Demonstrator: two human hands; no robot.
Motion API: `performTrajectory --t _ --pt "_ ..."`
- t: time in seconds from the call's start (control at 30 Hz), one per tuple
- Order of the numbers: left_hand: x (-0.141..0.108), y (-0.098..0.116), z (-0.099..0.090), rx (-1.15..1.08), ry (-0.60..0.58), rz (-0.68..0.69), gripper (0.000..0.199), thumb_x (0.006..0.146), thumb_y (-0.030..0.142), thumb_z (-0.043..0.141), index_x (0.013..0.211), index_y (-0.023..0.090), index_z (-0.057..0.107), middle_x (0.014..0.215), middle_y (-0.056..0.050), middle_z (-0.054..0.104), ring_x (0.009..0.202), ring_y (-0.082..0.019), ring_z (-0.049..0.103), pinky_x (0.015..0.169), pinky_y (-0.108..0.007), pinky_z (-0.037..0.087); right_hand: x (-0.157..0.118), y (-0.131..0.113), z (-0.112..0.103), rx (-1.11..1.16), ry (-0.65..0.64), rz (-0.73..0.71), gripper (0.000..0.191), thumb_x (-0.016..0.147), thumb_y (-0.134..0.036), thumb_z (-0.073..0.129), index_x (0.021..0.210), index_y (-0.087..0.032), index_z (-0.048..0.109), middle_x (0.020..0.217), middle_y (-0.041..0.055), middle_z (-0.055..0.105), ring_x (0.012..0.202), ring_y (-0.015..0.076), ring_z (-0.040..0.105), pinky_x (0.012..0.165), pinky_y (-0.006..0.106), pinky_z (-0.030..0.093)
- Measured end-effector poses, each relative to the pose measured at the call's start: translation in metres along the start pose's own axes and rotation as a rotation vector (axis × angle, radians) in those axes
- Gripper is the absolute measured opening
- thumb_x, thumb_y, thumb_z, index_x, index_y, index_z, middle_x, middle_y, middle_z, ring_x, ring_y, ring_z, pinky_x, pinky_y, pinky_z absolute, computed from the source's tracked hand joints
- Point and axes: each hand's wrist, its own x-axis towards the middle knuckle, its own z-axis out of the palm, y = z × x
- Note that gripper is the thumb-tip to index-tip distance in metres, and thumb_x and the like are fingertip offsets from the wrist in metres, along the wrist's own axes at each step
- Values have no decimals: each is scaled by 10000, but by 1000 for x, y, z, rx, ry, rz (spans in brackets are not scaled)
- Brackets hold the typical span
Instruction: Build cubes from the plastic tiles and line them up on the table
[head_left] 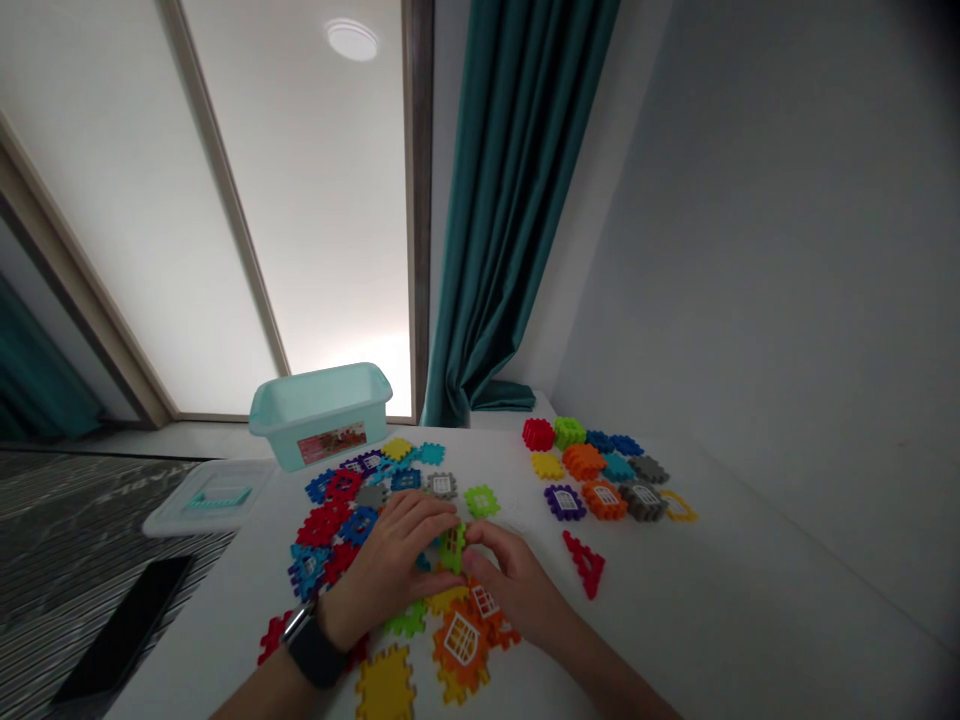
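Green tile between left hand and right hand.

Around the grip of the left hand and right hand the light is dim, with faint, soft shadows on the table. Beyond it to the left, a pale door glows, brightest low down near the curtain. Right of the grip, the wall fades to grey, blackening at the upper corner; lines lean towards the edges
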Motion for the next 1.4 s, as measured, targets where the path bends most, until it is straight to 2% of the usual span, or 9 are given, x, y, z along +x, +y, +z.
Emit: performTrajectory --t 0.17,0.4,0.6,0.77,0.93,1.03,1.17,1.27,1.4 --pt "-1 1 3 49 -41 -40 480 887 543 676 1214 205 579 1089 -109 696 1006 -265 618 906 -418 469 0 -2 6 -29 81 60 158 876 -315 553 756 -212 546 740 -22 542 738 165 528 695 253 467" --pt "-3 -3 -2 108 -71 -63 441 919 434 680 1277 213 548 1136 -103 678 1048 -273 609 970 -440 439 5 -2 -7 -69 102 43 203 883 -320 511 714 -216 467 764 -12 547 773 179 540 754 287 441" --pt "-4 -8 -4 157 -75 -95 499 868 332 744 1309 218 541 1153 -99 653 1053 -282 601 943 -433 461 7 6 -15 -33 87 11 207 902 -327 517 734 -215 468 847 10 571 823 190 551 803 312 457" --pt "-5 -3 -1 167 -24 -116 562 816 265 772 1323 211 536 1192 -115 599 1095 -292 568 947 -432 474 6 7 -12 -23 94 -6 197 904 -295 522 735 -217 458 813 -5 539 794 173 535 771 287 445" --pt "-4 2 2 151 -57 -127 620 763 186 783 1325 213 520 1148 -98 605 1064 -282 568 941 -427 467 3 2 -7 -97 120 -79 172 878 -252 556 735 -217 467 840 4 561 844 181 557 798 285 446" --pt "-2 3 3 109 -86 -151 577 742 151 762 1268 213 532 1127 -80 620 1051 -273 581 936 -420 458 0 -1 -5 -124 76 -135 135 881 -259 583 780 -217 503 910 21 600 906 193 580 844 297 449" --pt "-2 4 3 46 -67 -178 559 701 86 716 1209 216 524 1124 -67 624 1066 -269 585 941 -416 448 -1 -4 -3 -90 10 -191 85 921 -277 548 863 -216 561 973 36 614 942 197 593 882 317 449" --pt "-2 6 2 -2 -43 -182 594 681 58 692 1219 228 504 1138 -68 625 1076 -266 583 953 -421 447 -1 -4 -3 -67 45 -169 78 912 -283 561 873 -216 560 963 36 609 932 200 592 881 329 457" --pt "-2 10 2 -79 -20 -193 614 652 36 682 1208 231 511 1162 -72 617 1107 -263 578 985 -424 460 1 0 -2 -34 80 -70 81 895 -296 574 923 -220 580 990 37 597 963 207 586 874 336 481"
